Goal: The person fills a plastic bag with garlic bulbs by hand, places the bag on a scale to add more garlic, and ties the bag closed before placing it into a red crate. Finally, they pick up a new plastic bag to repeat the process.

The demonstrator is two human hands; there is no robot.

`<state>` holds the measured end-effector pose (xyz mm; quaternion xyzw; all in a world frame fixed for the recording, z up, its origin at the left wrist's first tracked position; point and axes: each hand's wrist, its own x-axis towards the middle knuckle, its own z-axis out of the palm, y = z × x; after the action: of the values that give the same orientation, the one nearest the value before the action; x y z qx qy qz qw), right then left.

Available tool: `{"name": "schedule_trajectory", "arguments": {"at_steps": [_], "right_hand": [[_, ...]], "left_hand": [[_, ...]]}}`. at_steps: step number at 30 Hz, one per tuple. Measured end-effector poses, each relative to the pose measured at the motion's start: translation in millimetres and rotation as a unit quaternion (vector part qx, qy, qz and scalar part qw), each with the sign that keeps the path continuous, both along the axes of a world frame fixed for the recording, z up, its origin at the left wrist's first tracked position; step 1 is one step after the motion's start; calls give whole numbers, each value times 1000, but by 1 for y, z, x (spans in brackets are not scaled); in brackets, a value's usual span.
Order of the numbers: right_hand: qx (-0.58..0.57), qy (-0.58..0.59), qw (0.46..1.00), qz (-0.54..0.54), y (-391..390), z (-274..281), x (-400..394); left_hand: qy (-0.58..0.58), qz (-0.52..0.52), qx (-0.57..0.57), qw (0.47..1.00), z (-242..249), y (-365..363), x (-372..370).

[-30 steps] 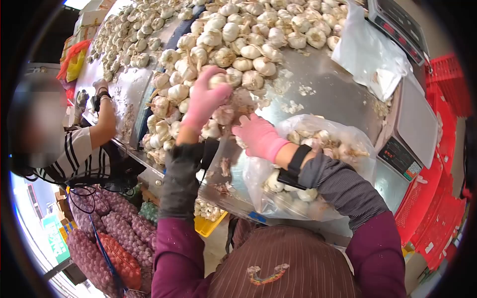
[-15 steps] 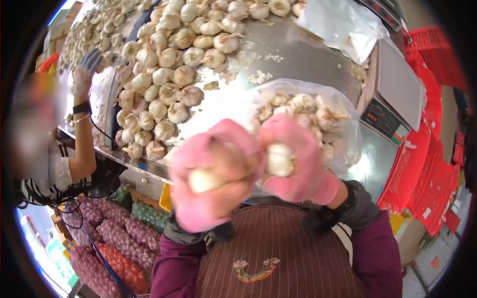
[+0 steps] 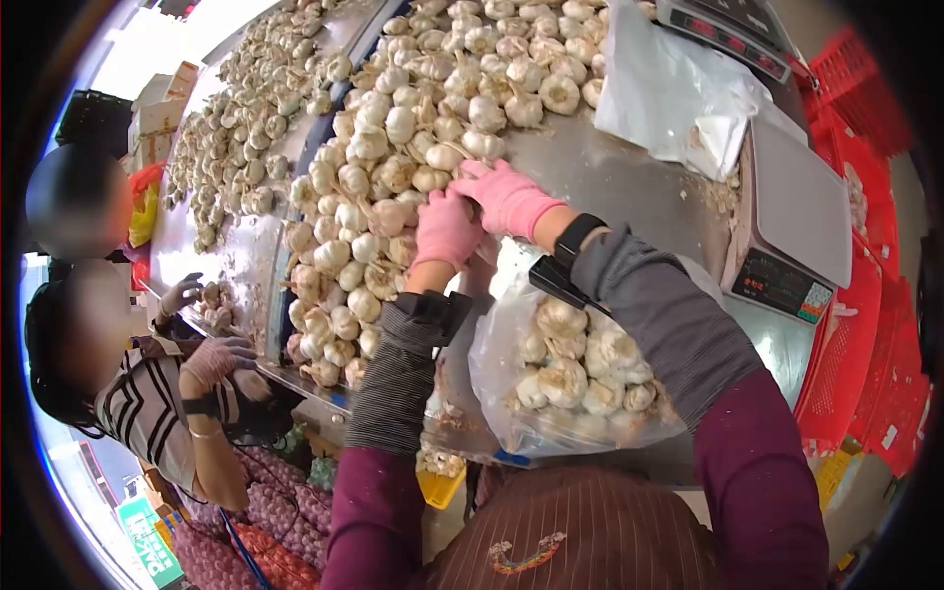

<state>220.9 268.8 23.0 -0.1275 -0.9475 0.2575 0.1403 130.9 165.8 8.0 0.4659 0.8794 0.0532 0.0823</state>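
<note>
Both hands, in pink gloves, are at the near right edge of a large pile of garlic bulbs (image 3: 393,177) on the metal table. My left hand (image 3: 447,231) has its fingers curled in against the bulbs. Beside it, almost touching, my right hand (image 3: 511,200) reaches in from the right with bent fingers. Whatever lies under the fingertips of either hand is hidden. Below my right forearm sits a clear plastic bag (image 3: 492,393), holding several garlic bulbs (image 3: 580,364).
A digital scale (image 3: 787,236) stands at the right, beside a stack of white plastic bags (image 3: 664,88). Red crates (image 3: 860,344) line the right side. At the left, a co-worker's gloved hand (image 3: 218,359) is near another garlic heap (image 3: 261,108). Filled net sacks (image 3: 270,492) lie below.
Both hands have moved forward from near my body to the garlic pile. The two bulbs seen in them before no longer show. My view has shifted, and the co-worker's arm is lower.
</note>
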Motion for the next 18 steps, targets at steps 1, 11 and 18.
{"name": "schedule_trajectory", "arguments": {"at_steps": [1,11,18], "right_hand": [[39,-65,997,-17,4,-2,-10],[-837,39,541,70,-45,112,53],[-474,143,869,-2,-100,153,187]], "left_hand": [[-19,-8,10,1000,-10,-1,-10],[-533,81,510,671,71,-62,39],[-718,83,324,610,141,-85,142]]}}
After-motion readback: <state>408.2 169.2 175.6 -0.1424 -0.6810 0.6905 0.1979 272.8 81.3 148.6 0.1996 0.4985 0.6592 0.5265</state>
